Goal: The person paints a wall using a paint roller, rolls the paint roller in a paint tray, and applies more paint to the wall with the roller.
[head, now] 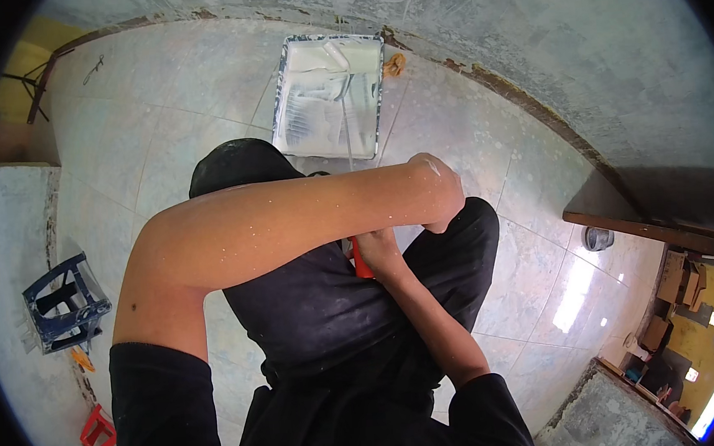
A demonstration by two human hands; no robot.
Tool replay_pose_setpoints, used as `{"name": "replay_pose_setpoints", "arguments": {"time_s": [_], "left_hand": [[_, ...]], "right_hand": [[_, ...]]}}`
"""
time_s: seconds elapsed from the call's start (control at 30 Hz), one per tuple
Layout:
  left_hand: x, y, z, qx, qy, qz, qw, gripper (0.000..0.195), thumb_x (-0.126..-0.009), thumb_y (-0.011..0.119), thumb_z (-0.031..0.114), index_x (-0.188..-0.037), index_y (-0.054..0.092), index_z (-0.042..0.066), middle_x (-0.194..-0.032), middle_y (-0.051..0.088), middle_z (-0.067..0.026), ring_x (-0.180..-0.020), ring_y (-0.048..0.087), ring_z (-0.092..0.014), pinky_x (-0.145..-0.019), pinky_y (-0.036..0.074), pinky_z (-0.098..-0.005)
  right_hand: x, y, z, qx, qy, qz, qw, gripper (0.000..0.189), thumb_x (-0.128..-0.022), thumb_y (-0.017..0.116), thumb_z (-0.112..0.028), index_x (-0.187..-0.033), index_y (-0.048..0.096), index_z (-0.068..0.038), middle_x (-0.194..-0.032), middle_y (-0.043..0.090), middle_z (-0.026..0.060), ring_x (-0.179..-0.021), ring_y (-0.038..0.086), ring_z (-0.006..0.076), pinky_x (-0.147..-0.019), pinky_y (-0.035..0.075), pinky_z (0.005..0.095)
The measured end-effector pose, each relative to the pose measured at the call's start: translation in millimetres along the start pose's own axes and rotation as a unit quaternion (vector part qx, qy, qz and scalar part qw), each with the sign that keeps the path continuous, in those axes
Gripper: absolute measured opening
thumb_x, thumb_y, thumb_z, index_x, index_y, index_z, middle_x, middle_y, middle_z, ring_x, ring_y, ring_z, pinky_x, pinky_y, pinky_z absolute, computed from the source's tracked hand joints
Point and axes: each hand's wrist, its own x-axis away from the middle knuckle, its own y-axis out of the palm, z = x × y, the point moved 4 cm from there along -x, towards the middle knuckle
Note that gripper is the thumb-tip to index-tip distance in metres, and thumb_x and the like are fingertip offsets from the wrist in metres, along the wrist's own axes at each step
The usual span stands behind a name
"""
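A paint roller (336, 56) rests in a white paint tray (301, 147) on the tiled floor, its thin metal rod running back towards me. My right hand (379, 249) is wrapped around a red handle (364, 266) in front of my lap. Across the body reaches my left arm, over that handle and rod. My left hand (441, 191) lies above my right knee, bent at the wrist, with paint marks on its skin. Its fingers are mostly hidden, so whether it holds anything cannot be told.
An orange-brown rag (394, 65) lies beside the tray, near the wall. At left stand a dark blue stool (65, 306) and a red stool (99, 435). A dark bucket (597, 238) is at right. Cardboard boxes (676, 279) are farther off.
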Motion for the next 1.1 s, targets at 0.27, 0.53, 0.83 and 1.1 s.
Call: {"name": "replay_pose_setpoints", "arguments": {"time_s": [0.27,0.53,0.83,1.1], "left_hand": [[4,-4,-4,-0.002,0.004,0.015,1.0,0.028,-0.08,0.061,0.025,-0.1,0.07,0.006,-0.096,0.07,-0.0116,-0.091,0.068,-0.027,-0.075,0.055,-0.0413],[18,-21,-2,0.023,0.031,0.028,0.999,0.027,-0.079,0.06,0.022,-0.097,0.07,0.005,-0.093,0.07,-0.0128,-0.089,0.068,-0.029,-0.074,0.055,-0.042],[19,-17,-4,0.023,0.009,0.07,0.997,0.027,-0.079,0.061,0.023,-0.097,0.07,0.005,-0.092,0.07,-0.0128,-0.088,0.068,-0.029,-0.073,0.055,-0.0421],[10,-14,-10,0.033,0.01,0.052,0.998,0.026,-0.078,0.061,0.023,-0.097,0.071,0.006,-0.092,0.07,-0.0132,-0.088,0.068,-0.029,-0.074,0.055,-0.0421]], "right_hand": [[-4,4,-6,0.046,-0.017,-0.02,0.999,0.028,-0.091,0.058,-0.013,-0.113,0.053,0.004,-0.096,0.059,0.012,-0.066,0.06,0.0175,-0.046,0.05,0.0291],[-12,3,8,-0.273,0.175,-0.101,0.941,0.021,-0.097,0.048,-0.027,-0.094,0.051,-0.007,-0.069,0.05,0.0036,-0.05,0.047,0.0118,-0.044,0.041,0.0251],[-8,3,0,-0.088,0.128,-0.056,0.986,0.031,-0.096,0.043,-0.035,-0.082,0.044,-0.008,-0.057,0.043,0.0028,-0.041,0.044,0.014,-0.04,0.039,0.0291],[-10,0,-2,-0.098,0.116,-0.061,0.987,0.032,-0.096,0.047,-0.034,-0.081,0.045,-0.006,-0.057,0.044,0.0036,-0.039,0.045,0.0146,-0.036,0.04,0.0284]]}}
